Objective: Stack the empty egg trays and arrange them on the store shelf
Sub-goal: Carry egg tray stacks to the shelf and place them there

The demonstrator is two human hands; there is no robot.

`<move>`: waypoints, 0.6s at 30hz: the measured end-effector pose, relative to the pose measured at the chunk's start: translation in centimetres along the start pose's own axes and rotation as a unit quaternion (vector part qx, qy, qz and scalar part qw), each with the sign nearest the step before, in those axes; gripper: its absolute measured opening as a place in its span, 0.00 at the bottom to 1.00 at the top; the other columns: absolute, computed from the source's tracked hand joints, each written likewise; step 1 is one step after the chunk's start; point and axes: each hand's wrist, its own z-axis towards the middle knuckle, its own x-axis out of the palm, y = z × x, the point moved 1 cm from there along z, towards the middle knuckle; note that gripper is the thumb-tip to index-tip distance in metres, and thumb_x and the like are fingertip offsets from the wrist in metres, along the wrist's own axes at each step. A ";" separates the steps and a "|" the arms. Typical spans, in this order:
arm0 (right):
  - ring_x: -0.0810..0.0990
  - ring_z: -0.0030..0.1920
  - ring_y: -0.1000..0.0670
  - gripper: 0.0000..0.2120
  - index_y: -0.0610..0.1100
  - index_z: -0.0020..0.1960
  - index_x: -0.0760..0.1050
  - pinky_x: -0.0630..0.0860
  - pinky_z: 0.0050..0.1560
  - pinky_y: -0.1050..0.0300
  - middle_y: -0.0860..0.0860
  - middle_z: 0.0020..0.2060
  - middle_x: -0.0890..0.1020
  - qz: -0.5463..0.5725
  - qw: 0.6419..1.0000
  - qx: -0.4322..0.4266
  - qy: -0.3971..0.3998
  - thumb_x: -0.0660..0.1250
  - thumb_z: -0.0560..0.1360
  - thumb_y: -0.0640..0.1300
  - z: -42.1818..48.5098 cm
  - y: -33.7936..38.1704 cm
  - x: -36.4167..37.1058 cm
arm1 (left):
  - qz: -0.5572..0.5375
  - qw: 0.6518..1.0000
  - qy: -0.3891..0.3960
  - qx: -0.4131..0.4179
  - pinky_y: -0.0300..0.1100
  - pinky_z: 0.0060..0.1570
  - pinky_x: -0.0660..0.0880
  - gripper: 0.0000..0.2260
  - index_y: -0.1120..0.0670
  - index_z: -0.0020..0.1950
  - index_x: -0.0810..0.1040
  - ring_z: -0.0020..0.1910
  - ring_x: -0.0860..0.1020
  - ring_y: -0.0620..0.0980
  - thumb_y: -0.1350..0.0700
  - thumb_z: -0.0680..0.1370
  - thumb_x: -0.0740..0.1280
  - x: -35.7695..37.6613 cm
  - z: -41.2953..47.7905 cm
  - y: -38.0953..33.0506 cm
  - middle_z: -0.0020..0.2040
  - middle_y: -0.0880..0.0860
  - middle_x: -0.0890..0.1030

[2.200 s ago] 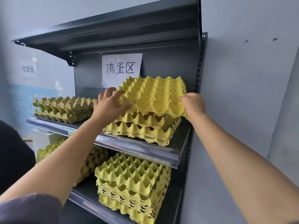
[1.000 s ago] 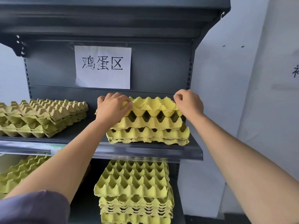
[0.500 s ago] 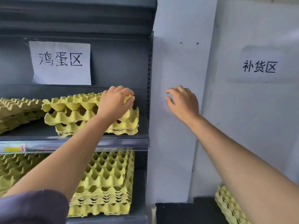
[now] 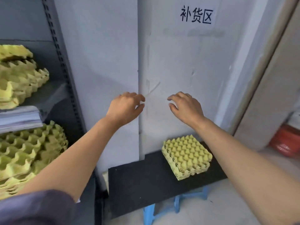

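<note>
A small stack of yellow egg trays lies upside down on a low black board against the wall, below a paper sign. My left hand and my right hand hover in front of the wall above that stack, both empty with fingers loosely curled and apart. At the far left stands the grey store shelf, with a stack of yellow trays on its upper level and another stack on the level below.
The black board rests on blue plastic stools. A perforated shelf upright runs down beside the white wall. An orange-red object sits on the floor by a door frame at the right.
My left hand let go of the tray stack on the shelf and came off it. The view swung right and down, so the shelf slid left and the floor stack came into sight.
</note>
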 end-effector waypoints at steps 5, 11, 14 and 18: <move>0.73 0.61 0.45 0.16 0.50 0.66 0.72 0.73 0.54 0.50 0.49 0.61 0.75 -0.034 0.994 0.050 0.094 0.57 0.80 0.49 -1.3 -7.5 4.3 | -0.035 0.996 0.075 0.026 0.44 0.52 0.71 0.14 0.49 0.63 0.73 0.56 0.75 0.52 0.51 0.80 0.58 8.7 3.1 -2.3 0.53 0.48 0.80; 0.73 0.62 0.46 0.17 0.51 0.68 0.71 0.72 0.54 0.52 0.50 0.63 0.74 -0.060 0.978 0.095 0.174 0.56 0.80 0.48 -0.8 -14.6 8.8 | -0.078 0.985 0.149 0.027 0.42 0.49 0.68 0.13 0.49 0.63 0.73 0.56 0.75 0.51 0.50 0.80 0.57 18.3 7.7 -3.8 0.54 0.48 0.79; 0.73 0.62 0.45 0.17 0.51 0.68 0.71 0.71 0.52 0.53 0.50 0.62 0.75 -0.060 0.973 0.111 0.194 0.56 0.80 0.47 -0.6 -17.7 10.8 | -0.096 0.978 0.182 0.036 0.43 0.52 0.69 0.13 0.49 0.63 0.73 0.56 0.75 0.51 0.51 0.80 0.57 22.2 9.8 -4.9 0.54 0.48 0.79; 0.75 0.60 0.44 0.16 0.50 0.66 0.72 0.72 0.50 0.52 0.49 0.59 0.76 -0.039 0.969 0.125 0.209 0.56 0.80 0.46 -0.9 -22.1 13.3 | -0.099 0.968 0.228 0.041 0.43 0.51 0.70 0.13 0.49 0.62 0.73 0.55 0.75 0.50 0.50 0.80 0.57 26.8 11.7 -6.7 0.54 0.47 0.79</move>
